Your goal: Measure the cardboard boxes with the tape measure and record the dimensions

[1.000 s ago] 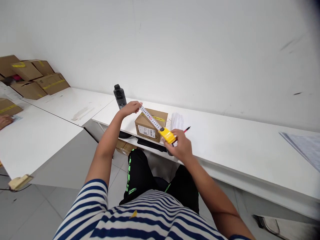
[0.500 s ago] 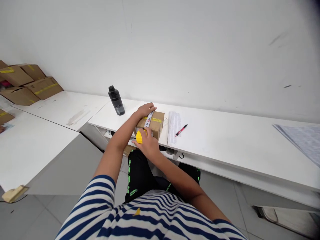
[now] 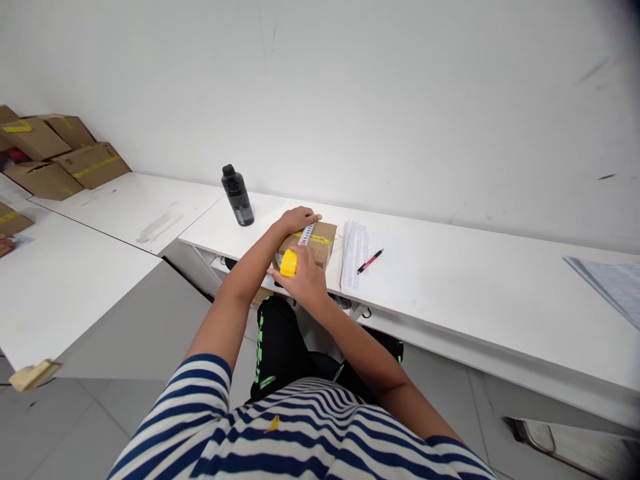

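A small cardboard box [image 3: 325, 233] with a strip of yellow tape sits at the front of the white table. Across its top runs the pale, numbered blade [image 3: 307, 233] of a tape measure. My left hand [image 3: 299, 219] lies over the box's far edge, its fingers closed at the far end of the blade. At the near edge of the box, my right hand [image 3: 309, 277] is wrapped round the yellow tape measure case [image 3: 289, 263]. Part of the box's left side is hidden behind my left wrist.
A dark bottle [image 3: 239, 197] stands behind left. To the right lie a stack of papers [image 3: 353, 260], a red and black pen [image 3: 371, 261] and more sheets [image 3: 607, 283]. Cardboard boxes [image 3: 93, 165] are piled far left. Another person's hand [image 3: 6, 245] shows at the left edge.
The tape measure case has tilted in my right hand, which has moved slightly nearer the box. My left hand stays at the far edge. The whole view has shifted a little.
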Available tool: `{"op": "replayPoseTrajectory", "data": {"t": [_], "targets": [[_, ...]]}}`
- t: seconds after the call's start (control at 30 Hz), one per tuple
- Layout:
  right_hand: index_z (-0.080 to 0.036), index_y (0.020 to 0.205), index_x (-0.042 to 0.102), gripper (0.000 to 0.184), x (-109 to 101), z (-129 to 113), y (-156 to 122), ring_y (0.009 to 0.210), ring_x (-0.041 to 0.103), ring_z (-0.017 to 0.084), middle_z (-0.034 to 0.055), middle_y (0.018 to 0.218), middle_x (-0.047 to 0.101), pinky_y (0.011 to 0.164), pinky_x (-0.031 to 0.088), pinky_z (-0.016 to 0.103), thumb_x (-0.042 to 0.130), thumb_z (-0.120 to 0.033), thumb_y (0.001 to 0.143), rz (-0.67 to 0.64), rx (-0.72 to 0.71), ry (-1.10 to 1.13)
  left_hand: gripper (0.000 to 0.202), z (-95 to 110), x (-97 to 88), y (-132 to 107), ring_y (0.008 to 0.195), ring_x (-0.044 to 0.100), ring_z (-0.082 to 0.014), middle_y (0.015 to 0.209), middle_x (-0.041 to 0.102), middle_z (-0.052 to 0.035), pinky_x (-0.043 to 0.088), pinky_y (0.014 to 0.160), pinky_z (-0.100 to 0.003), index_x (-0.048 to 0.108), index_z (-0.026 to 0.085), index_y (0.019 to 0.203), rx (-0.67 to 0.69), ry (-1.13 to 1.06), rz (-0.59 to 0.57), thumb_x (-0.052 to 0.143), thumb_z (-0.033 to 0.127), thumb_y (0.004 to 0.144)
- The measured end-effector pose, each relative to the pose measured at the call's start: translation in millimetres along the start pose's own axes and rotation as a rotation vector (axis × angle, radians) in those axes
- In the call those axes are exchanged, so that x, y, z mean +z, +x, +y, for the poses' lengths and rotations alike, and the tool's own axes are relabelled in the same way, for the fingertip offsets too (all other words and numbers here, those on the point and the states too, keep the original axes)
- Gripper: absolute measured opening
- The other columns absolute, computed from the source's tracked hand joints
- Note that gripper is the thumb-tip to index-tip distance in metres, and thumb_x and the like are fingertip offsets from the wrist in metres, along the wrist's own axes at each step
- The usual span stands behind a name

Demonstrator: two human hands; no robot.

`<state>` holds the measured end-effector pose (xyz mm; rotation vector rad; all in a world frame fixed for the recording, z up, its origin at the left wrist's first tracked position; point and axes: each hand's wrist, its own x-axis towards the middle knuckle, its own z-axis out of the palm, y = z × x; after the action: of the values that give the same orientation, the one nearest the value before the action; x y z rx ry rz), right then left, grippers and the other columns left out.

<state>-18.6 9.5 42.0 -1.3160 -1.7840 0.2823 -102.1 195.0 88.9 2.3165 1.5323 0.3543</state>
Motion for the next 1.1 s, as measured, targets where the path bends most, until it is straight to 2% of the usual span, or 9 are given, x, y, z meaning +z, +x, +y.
{"op": "replayPoseTrajectory", "data": {"t": [0.13, 0.23, 0.53, 0.9, 1.0, 1.1], "targets": [[-0.020, 0.126, 0.053, 0.067, -18.6, -5.3, 14.6, 0.111, 0.063, 0.033, 0.0146, 0.123, 0.061, 0.086, 0.056, 0.050, 0.074, -0.060, 0.077, -0.049, 0.106, 0.063, 0.060, 3.9, -1.6, -3.2, 0.065, 0.054, -0.0179, 0.074, 0.067, -0.0045, 0.035, 0.062, -0.032, 0.065, 0.019, 0.073, -0.038, -0.002, -0.019, 0.044, 0.073, 0.088], [-0.020, 0.126, 0.052, 0.063, -25.5, -4.4, 24.4, 0.114, 0.062, 0.033, 0.0147, 0.125, 0.061, 0.090, 0.054, 0.051, 0.071, -0.059, 0.080, -0.051, 0.133, 0.095, 0.060, 6.4, -2.6, -5.3, 0.064, 0.052, -0.0174, 0.069, 0.064, -0.0035, 0.035, 0.062, -0.032, 0.063, 0.020, 0.070, -0.038, -0.029, -0.012, 0.045, 0.074, 0.087], [-0.020, 0.128, 0.051, 0.062, -19.6, 1.7, 23.2, 0.116, 0.060, 0.033, 0.0158, 0.127, 0.060, 0.090, 0.053, 0.050, 0.067, -0.059, 0.082, -0.007, 0.107, 0.118, 0.058, 4.0, -0.5, -3.9, 0.064, 0.051, -0.0180, 0.066, 0.060, -0.0031, 0.034, 0.063, -0.033, 0.060, 0.020, 0.066, -0.023, -0.050, 0.007, 0.046, 0.072, 0.087], [-0.020, 0.133, 0.049, 0.060, -18.1, 1.0, 11.2, 0.126, 0.056, 0.033, 0.0171, 0.134, 0.058, 0.097, 0.053, 0.051, 0.068, -0.048, 0.083, 0.028, 0.071, 0.148, 0.051, 3.9, 0.9, -9.1, 0.069, 0.055, -0.0184, 0.074, 0.067, -0.0047, 0.035, 0.065, -0.032, 0.067, 0.019, 0.071, 0.043, -0.013, 0.088, 0.047, 0.061, 0.092], [-0.018, 0.133, 0.049, 0.057, -20.1, 8.7, 9.0, 0.129, 0.055, 0.031, 0.0178, 0.135, 0.058, 0.104, 0.050, 0.051, 0.066, -0.042, 0.084, 0.071, 0.026, 0.188, 0.052, 7.6, -2.3, -14.9, 0.073, 0.058, -0.0185, 0.074, 0.068, -0.0053, 0.038, 0.068, -0.031, 0.068, 0.018, 0.071, 0.056, -0.053, 0.178, 0.045, 0.058, 0.094], [-0.018, 0.137, 0.045, 0.055, -31.0, 29.3, 6.4, 0.134, 0.053, 0.029, 0.0180, 0.140, 0.055, 0.113, 0.045, 0.051, 0.059, -0.038, 0.088, 0.167, -0.017, 0.238, 0.055, 22.8, -10.2, -28.7, 0.080, 0.061, -0.0178, 0.080, 0.070, -0.0055, 0.042, 0.075, -0.030, 0.069, 0.017, 0.081, 0.049, -0.184, 0.360, 0.036, 0.057, 0.099]]}}
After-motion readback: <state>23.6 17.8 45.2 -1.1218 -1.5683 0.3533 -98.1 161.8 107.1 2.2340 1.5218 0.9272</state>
